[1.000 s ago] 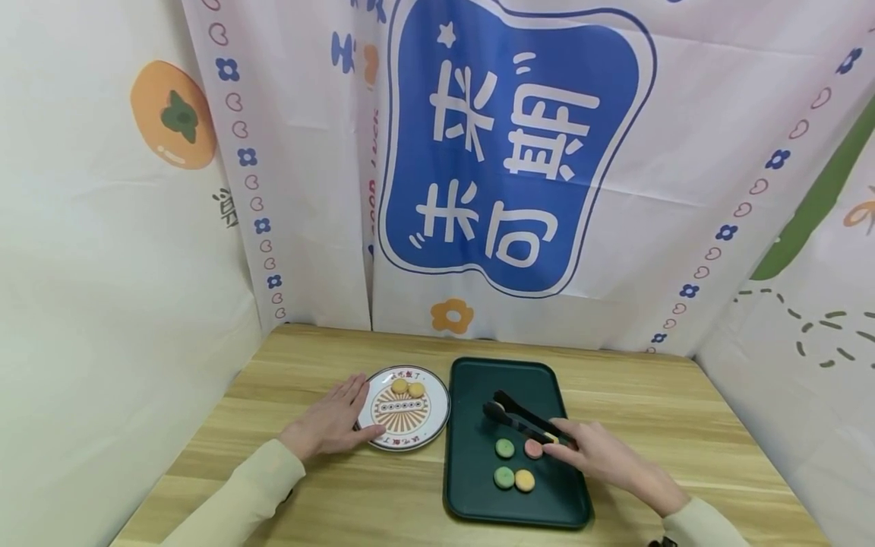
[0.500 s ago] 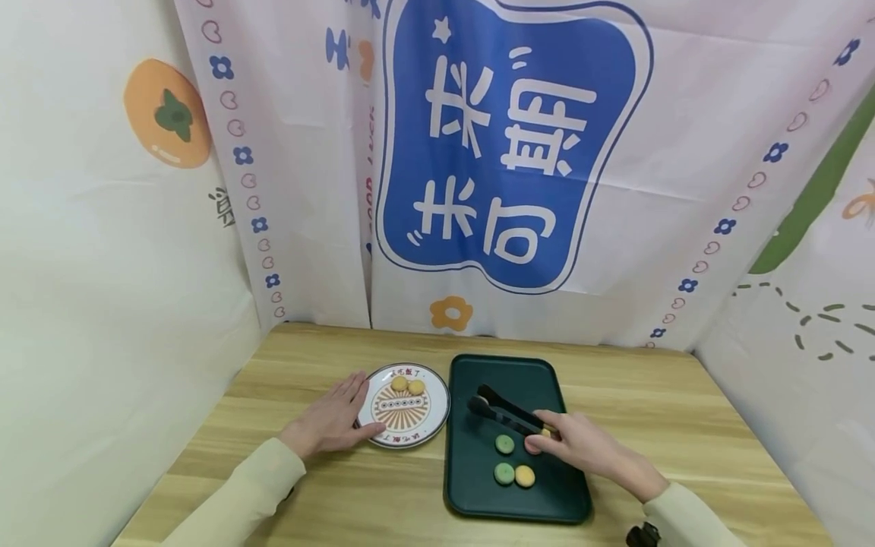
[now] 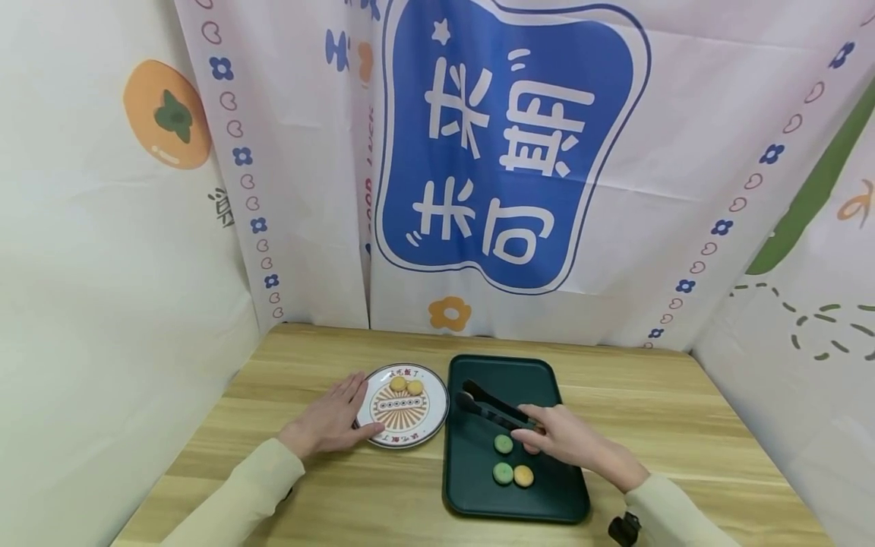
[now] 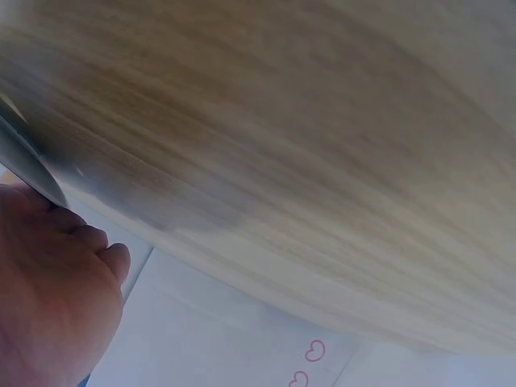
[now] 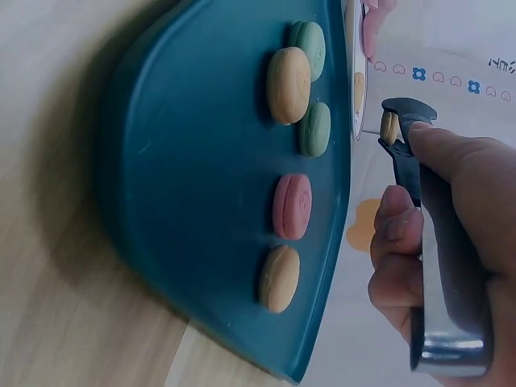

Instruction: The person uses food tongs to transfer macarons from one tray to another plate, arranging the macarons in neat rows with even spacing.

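Note:
My right hand [image 3: 563, 437] grips black-tipped tongs [image 3: 495, 406] over the dark green tray [image 3: 472, 497]. Between the tong tips is a tan macaron [image 5: 390, 127], seen in the right wrist view. Two green macarons [image 3: 503, 444], a yellow macaron [image 3: 523, 476], a pink macaron [image 5: 292, 206] and another tan macaron [image 5: 279, 279] sit on the tray. In the head view my right hand partly covers the pink one and hides that tan one. My left hand [image 3: 331, 422], fingers straight, rests at the left rim of a white patterned plate [image 3: 432, 418]. Two yellow macarons [image 3: 406, 386] lie on the plate.
Plate and tray stand side by side on a wooden table [image 3: 636, 395]. A printed cloth [image 3: 328, 251] hangs behind the table's back edge, with more cloth at both sides.
My right hand has carried the tongs and the macaron leftward over the tray, closer to the plate. My left hand stays in place at the plate's rim.

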`<state>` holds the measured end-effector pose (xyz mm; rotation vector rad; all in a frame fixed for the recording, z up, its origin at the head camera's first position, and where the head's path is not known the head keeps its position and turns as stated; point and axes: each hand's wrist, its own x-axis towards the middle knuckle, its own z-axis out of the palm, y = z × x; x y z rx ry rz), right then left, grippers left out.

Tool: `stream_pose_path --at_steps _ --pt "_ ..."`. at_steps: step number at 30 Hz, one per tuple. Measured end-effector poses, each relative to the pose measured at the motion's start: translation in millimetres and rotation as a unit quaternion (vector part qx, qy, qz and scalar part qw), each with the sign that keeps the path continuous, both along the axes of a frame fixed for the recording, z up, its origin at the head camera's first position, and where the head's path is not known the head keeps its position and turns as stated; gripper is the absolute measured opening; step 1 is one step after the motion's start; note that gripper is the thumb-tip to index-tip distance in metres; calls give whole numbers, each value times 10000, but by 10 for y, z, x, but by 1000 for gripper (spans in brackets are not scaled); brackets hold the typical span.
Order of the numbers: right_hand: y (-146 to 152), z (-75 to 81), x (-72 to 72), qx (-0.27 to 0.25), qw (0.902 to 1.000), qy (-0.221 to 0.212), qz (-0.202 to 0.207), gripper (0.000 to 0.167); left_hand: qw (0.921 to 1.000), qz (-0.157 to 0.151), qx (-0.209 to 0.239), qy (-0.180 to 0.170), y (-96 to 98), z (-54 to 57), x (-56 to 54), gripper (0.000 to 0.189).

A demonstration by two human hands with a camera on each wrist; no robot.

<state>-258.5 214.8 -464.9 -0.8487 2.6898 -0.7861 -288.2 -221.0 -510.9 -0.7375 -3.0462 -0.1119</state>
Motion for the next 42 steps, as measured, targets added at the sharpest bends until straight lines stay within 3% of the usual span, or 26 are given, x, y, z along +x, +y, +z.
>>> stream_pose_path --at_steps 15,22,28,34,42 --pt "-272 -11 -98 -200 9996 -187 90 65 10000 -11 -36 -33 -18 30 0 101" --pt "-387 -65 -162 -98 9997 111 179 65 10000 12 -36 -49 -12 42 -1 101" --pt "-441 -79 -207 -182 9996 -85 181 65 10000 27 -62 -70 -4 43 1 102" --pt "-490 -99 -243 -205 9993 -210 245 60 9999 16 -134 -30 3 26 -7 103" --pt "-580 -113 -288 -113 9994 -19 331 50 9999 53 -100 -49 -6 8 -8 103"
